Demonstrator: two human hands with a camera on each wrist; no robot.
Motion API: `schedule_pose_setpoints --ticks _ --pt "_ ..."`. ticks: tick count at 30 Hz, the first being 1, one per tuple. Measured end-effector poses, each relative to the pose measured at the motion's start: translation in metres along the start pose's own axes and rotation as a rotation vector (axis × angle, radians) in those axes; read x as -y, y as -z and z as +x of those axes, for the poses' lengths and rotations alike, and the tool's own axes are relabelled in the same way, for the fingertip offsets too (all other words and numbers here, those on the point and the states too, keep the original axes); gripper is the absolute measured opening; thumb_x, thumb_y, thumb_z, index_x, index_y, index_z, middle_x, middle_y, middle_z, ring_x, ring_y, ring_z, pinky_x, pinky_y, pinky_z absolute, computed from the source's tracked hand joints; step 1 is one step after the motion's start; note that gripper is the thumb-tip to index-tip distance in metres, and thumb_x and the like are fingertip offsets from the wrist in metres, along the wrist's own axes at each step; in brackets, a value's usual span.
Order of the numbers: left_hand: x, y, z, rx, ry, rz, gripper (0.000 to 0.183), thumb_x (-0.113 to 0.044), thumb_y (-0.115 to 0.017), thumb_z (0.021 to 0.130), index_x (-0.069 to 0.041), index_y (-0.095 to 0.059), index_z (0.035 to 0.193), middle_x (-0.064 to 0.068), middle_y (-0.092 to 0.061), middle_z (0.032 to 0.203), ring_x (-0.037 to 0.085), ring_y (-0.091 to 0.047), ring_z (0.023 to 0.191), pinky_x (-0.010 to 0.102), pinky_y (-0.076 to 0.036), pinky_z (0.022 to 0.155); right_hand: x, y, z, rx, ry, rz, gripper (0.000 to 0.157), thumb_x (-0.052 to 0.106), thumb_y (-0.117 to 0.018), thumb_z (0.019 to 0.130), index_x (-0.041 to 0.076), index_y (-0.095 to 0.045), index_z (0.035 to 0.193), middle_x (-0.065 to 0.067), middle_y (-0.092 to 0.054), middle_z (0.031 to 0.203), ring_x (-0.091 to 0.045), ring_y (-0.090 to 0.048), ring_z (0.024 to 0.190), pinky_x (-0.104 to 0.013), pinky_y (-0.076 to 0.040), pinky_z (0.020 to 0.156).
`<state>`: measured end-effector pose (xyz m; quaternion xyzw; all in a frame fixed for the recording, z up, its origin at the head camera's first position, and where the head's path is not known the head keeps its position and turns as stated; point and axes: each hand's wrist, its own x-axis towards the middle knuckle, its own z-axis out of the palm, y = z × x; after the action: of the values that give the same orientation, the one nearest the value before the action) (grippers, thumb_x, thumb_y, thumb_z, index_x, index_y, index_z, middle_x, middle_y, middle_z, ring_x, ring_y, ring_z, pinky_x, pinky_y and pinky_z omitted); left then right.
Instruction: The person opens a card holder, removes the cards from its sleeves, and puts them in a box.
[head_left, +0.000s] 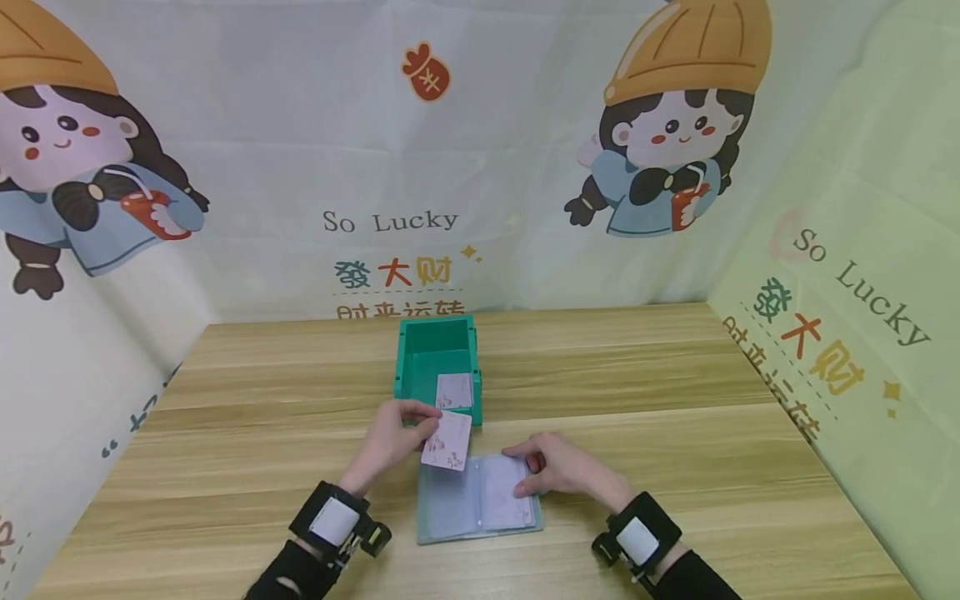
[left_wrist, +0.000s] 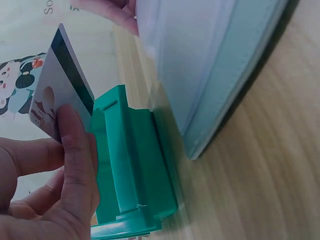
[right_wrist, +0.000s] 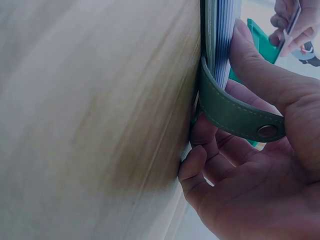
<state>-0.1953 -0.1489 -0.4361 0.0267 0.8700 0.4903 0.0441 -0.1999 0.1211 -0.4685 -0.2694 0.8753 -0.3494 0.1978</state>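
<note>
My left hand (head_left: 393,433) pinches a pale card (head_left: 447,442) with a small printed design by its upper left corner, over the top edge of an open card holder (head_left: 448,504). In the left wrist view a dark stripe crosses this card (left_wrist: 56,82), which is tilted upright. The card holder lies flat with clear sleeves, and a pinkish card shows in its right page. At its right edge, my right hand (head_left: 566,467) grips the pages, thumb on top. A green strap (right_wrist: 232,115) with a snap button reaches toward that palm in the right wrist view.
A green plastic box (head_left: 438,337) stands just behind the card holder, with another pale card (head_left: 454,387) inside its near end. The wooden table (head_left: 637,383) meets printed cloth (head_left: 517,167) at the back and both sides.
</note>
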Motion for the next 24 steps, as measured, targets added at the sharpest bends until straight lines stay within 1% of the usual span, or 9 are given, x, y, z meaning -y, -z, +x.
schedule_pose_setpoints --ticks 3,5,9,12,17,20,24 --pt "-0.003 0.002 0.005 -0.022 -0.002 0.019 0.018 -0.004 -0.063 0.095 0.003 -0.073 0.108 0.019 -0.073 0.108 0.016 -0.062 0.081 0.026 -0.056 0.07 0.001 -0.001 0.0 -0.001 0.001 0.007 0.054 0.017 -0.082 0.082 0.001 -0.065 0.131 0.0 -0.048 0.08 -0.012 -0.044 0.073 -0.02 -0.032 0.061" --pt "-0.005 0.003 0.009 -0.044 -0.011 0.038 0.019 -0.004 -0.063 0.094 0.002 -0.074 0.108 0.019 -0.073 0.11 0.016 -0.061 0.081 0.023 -0.05 0.068 0.002 -0.001 -0.001 -0.003 -0.003 0.008 0.054 0.017 -0.082 0.082 0.001 -0.065 0.131 0.0 -0.048 0.08 -0.013 -0.044 0.074 -0.02 -0.032 0.061" --pt "-0.008 0.003 0.016 -0.083 -0.037 0.04 0.021 -0.001 -0.062 0.091 0.003 -0.073 0.108 0.022 -0.072 0.112 0.015 -0.058 0.077 0.022 -0.043 0.063 0.002 -0.001 0.0 -0.001 -0.012 0.005 0.054 0.018 -0.082 0.083 0.002 -0.065 0.131 0.0 -0.048 0.08 -0.013 -0.044 0.074 -0.021 -0.032 0.062" --pt "-0.01 0.003 0.022 -0.107 -0.061 0.037 0.023 0.002 -0.06 0.089 0.005 -0.073 0.108 0.023 -0.072 0.111 0.014 -0.056 0.072 0.022 -0.041 0.06 0.001 -0.001 0.0 0.002 -0.007 -0.001 0.055 0.018 -0.082 0.082 0.002 -0.064 0.131 0.0 -0.048 0.08 -0.013 -0.044 0.074 -0.021 -0.032 0.061" --pt "-0.013 0.003 0.029 -0.145 -0.08 0.06 0.027 0.003 -0.058 0.087 0.006 -0.073 0.109 0.024 -0.071 0.112 0.013 -0.054 0.069 0.021 -0.038 0.056 -0.001 -0.001 0.001 0.002 0.002 -0.002 0.055 0.018 -0.083 0.082 0.001 -0.065 0.131 0.0 -0.048 0.08 -0.013 -0.044 0.073 -0.02 -0.032 0.061" --pt "-0.015 0.002 0.033 -0.172 -0.063 0.072 0.029 0.004 -0.057 0.086 0.005 -0.073 0.111 0.024 -0.07 0.113 0.015 -0.051 0.068 0.021 -0.035 0.054 -0.001 -0.001 0.0 0.003 0.0 0.0 0.056 0.019 -0.083 0.082 0.001 -0.064 0.131 -0.001 -0.048 0.08 -0.013 -0.044 0.073 -0.021 -0.032 0.061" --pt "-0.017 -0.001 0.038 -0.209 -0.018 0.08 0.031 0.003 -0.055 0.088 0.004 -0.073 0.113 0.022 -0.069 0.113 0.017 -0.052 0.072 0.021 -0.034 0.055 0.0 0.0 0.0 0.002 -0.013 0.01 0.056 0.019 -0.083 0.082 0.001 -0.064 0.131 -0.001 -0.047 0.08 -0.014 -0.044 0.074 -0.021 -0.032 0.061"
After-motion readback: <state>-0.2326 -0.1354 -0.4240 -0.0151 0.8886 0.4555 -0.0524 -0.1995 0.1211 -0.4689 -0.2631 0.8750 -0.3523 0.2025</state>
